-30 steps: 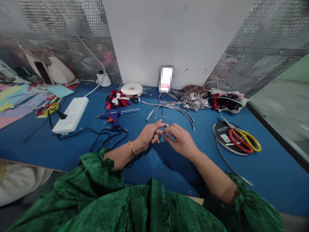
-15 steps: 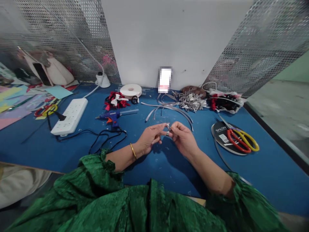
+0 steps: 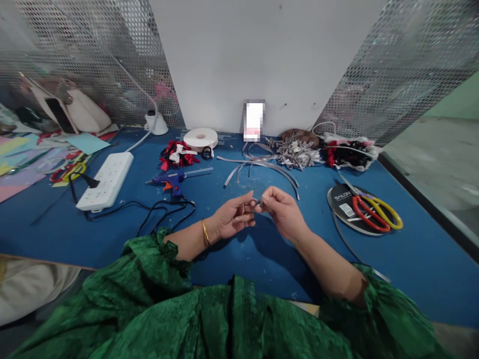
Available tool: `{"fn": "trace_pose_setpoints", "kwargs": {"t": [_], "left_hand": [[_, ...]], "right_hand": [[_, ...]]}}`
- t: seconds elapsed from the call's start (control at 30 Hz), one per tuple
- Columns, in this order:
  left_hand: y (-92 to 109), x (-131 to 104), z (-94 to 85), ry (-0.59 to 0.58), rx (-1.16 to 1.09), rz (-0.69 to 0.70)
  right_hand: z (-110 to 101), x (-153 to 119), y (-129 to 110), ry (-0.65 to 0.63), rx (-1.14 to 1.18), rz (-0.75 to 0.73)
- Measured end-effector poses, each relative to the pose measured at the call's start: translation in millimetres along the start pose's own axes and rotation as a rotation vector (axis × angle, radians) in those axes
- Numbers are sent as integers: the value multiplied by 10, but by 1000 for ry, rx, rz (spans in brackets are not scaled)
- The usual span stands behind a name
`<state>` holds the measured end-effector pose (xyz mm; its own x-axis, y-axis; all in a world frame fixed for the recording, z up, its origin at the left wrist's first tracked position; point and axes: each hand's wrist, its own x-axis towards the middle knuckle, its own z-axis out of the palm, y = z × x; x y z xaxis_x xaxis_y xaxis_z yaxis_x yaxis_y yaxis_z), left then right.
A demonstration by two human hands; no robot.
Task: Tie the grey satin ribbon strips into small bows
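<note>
On the blue tabletop, ribbon strips, glue gun and scissors lie around; left hand and right hand pinch a grey ribbon piece between fingertips that partly hide it.

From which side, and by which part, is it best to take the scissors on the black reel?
Probably by the red and yellow handles, coming from the near right with the right hand once free: the scissors lie on the black reel with blades pointing far left, and the yellow loop reaches past the reel's edge.
</note>
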<state>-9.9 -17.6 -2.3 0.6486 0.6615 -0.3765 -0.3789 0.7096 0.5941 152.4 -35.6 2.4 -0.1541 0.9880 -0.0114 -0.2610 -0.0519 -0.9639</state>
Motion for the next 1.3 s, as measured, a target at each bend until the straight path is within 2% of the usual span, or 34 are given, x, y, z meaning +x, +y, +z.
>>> {"fn": "trace_pose_setpoints", "kwargs": {"t": [0.1,0.17,0.3,0.47,0.57,0.63,0.7,0.8,0.9,0.97,1.07,1.3], "left_hand": [[-3,15,-11,-13,87,-24],[-16,10,17,-6,199,23],[-34,-41,115,-1,574,286],[3,-110,161,58,1395,708],[8,-111,147,83,1597,771],[2,-96,132,148,1537,737],[2,-73,115,185,1356,666],[19,-33,93,137,998,552],[26,-4,86,77,772,472],[8,3,88,57,699,426],[-38,-1,91,105,633,383],[-60,-10,78,169,575,395]], "right_hand": [[-4,-4,11,23,-154,-81],[5,-7,26,59,-186,-100],[48,-13,59,114,-86,-65],[83,-15,62,177,-29,-45],[69,0,54,219,-1,-15],[50,15,48,229,26,4],[31,28,37,215,28,1],[9,39,9,199,-45,-43],[3,41,-9,196,-134,-73],[6,41,-2,178,-182,-83],[13,42,24,154,-267,-113],[-8,38,20,126,-366,-233]]}}
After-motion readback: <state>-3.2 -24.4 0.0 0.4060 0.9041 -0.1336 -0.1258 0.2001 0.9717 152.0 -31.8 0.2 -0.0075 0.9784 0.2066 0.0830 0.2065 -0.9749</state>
